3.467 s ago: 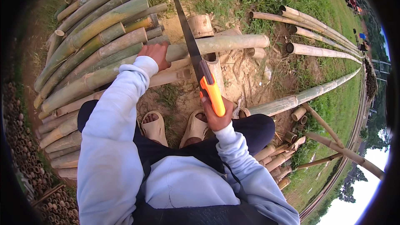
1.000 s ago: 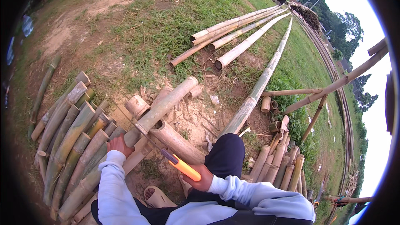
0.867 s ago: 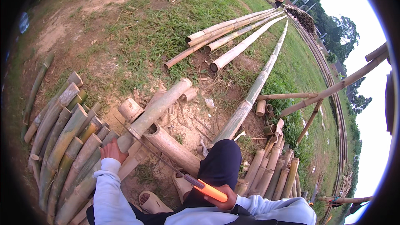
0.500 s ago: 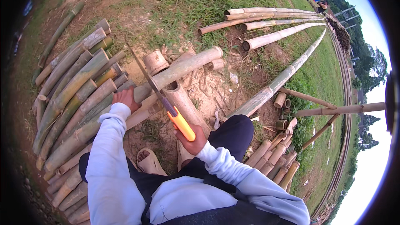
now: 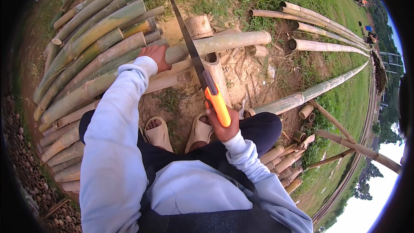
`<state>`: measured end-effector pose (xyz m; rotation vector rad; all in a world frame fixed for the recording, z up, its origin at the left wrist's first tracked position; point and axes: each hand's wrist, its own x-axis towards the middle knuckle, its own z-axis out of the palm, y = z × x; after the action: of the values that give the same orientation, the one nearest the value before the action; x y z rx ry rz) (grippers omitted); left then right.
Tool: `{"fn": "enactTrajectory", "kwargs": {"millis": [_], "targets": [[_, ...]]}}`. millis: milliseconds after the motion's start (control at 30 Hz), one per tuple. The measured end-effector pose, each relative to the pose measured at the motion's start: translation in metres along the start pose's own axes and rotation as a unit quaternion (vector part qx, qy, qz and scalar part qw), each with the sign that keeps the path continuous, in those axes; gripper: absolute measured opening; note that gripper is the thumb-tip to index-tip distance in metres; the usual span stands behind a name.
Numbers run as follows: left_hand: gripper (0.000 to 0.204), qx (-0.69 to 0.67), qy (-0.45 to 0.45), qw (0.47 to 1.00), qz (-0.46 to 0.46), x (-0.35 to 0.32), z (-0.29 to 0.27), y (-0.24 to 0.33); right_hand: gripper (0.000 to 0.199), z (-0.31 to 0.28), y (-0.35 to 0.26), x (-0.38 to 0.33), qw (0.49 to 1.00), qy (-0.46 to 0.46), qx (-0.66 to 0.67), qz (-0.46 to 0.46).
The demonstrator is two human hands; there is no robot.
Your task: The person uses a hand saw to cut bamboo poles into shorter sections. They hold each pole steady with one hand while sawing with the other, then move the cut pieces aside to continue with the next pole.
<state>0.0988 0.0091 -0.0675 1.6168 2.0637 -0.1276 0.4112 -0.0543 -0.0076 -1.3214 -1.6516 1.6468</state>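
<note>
A long bamboo pole (image 5: 235, 41) lies across in front of me, its cut end pointing right. My left hand (image 5: 156, 57) is closed over its upper side. My right hand (image 5: 228, 125) grips the orange handle of a handsaw (image 5: 198, 64). The dark blade lies across the pole just right of my left hand, tip pointing away. Whether its teeth are in a cut is not visible. Beneath the pole, a bamboo post (image 5: 221, 82) runs toward me with its hollow end against it. A short bamboo piece (image 5: 199, 26) stands just behind.
Stacked bamboo lengths (image 5: 86, 45) fill the left side. Long poles (image 5: 332, 46) lie on grass at the far right, and another pole (image 5: 293, 98) runs past my knee. Short cut pieces (image 5: 280, 164) and a bamboo frame (image 5: 340, 140) are at the right. Sawdust covers the ground ahead.
The whole view has shifted, so the scene sits farther right and higher. The saw has slid slightly forward across the pole, its handle closer to it. My left hand keeps its hold.
</note>
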Motion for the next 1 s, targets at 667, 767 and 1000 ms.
{"fn": "enactTrajectory", "kwargs": {"millis": [667,767,1000], "targets": [[0.065,-0.015,-0.01,1.0,-0.002,0.006,-0.002,-0.016,0.03,-0.045,-0.009,-0.128,0.993,-0.01,-0.111,0.03],[0.064,-0.021,-0.022,1.0,0.001,0.012,-0.003,-0.01,0.032,-0.039,-0.011,-0.103,0.992,0.002,-0.123,-0.014],[0.066,-0.015,-0.021,1.0,0.014,0.01,-0.004,0.0,0.016,0.006,-0.01,0.027,0.999,0.013,-0.028,-0.039]]}}
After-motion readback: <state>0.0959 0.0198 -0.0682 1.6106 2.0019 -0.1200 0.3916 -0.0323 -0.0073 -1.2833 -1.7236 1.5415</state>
